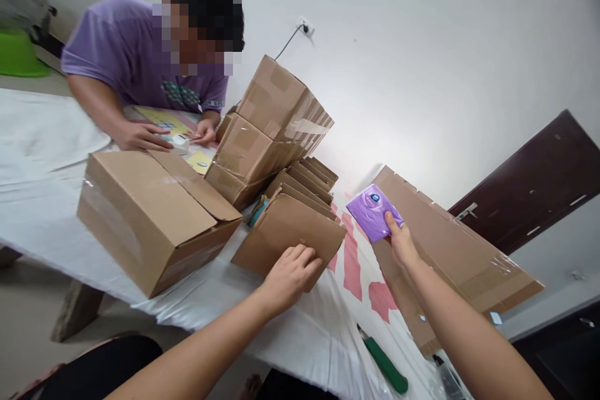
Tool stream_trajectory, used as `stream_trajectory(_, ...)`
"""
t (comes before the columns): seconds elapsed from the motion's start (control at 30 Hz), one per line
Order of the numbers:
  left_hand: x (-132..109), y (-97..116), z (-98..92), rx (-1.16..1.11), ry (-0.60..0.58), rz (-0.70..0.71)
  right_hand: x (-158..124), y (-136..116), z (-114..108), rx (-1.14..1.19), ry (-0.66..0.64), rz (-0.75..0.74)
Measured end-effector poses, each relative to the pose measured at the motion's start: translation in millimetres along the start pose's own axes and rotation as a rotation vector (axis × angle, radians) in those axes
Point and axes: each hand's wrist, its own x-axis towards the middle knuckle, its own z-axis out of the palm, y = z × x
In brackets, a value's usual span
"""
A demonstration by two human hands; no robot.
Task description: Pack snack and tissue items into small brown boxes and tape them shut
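My right hand (400, 237) is closed on a flat purple packet (372, 212), thumb on top, holding it up over the right side of the table. A dark blue round logo shows on the packet. My left hand (293, 278) is closed, with its fingers curled at the lower right edge of a brown cardboard panel (285, 231). Behind that panel stand several more cardboard edges (316, 181) in a row. Something blue and yellow (257, 211) peeks out at the panel's left. What lies behind the panel is mostly hidden.
A closed cardboard box (150, 200) sits to the left, with stacked taped boxes (267, 119) farther back. Across the table a person in a purple shirt (117, 44) handles small items. A green-handled tool (387, 365) lies near the front edge. Large cardboard (469, 250) leans at right.
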Motion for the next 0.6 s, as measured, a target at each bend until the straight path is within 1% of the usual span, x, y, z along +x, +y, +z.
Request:
stream_trajectory(0.07, 1, -2, -0.9, -0.033, -0.017, 0.009, 0, 3, -1, -0.005, -0.008, 0.001)
stream_trajectory(0.17, 3, -6, -7.4, -0.15, -0.024, -0.028, -7, 8, -3, -0.004, -0.038, 0.001)
stream_trajectory(0.23, 3, -8, -12.5, -0.294, -0.034, -0.084, -16, 11, -3, 0.003, -0.061, -0.001)
stream_trajectory(0.3, 4, -9, -17.1, -0.501, -0.049, -0.174, -30, 13, 0, 0.016, -0.104, -0.025)
stream_trajectory(0.37, 5, -10, -22.1, -0.758, -0.06, -0.258, -48, 14, 7, 0.022, -0.198, -0.054)
stream_trajectory(0.47, 9, -13, -33.5, -1.112, -0.064, -0.289, -79, 16, 23, 0.007, -0.419, -0.038)
stream_trajectory(0.53, 11, -19, -44.3, -1.24, -0.1, -0.289, -96, 21, 34, 0.011, -0.512, 0.011)
stream_trajectory(0.6, 10, -29, -56.1, -1.253, -0.209, -0.286, -108, 28, 42, 0.01, -0.534, 0.043)
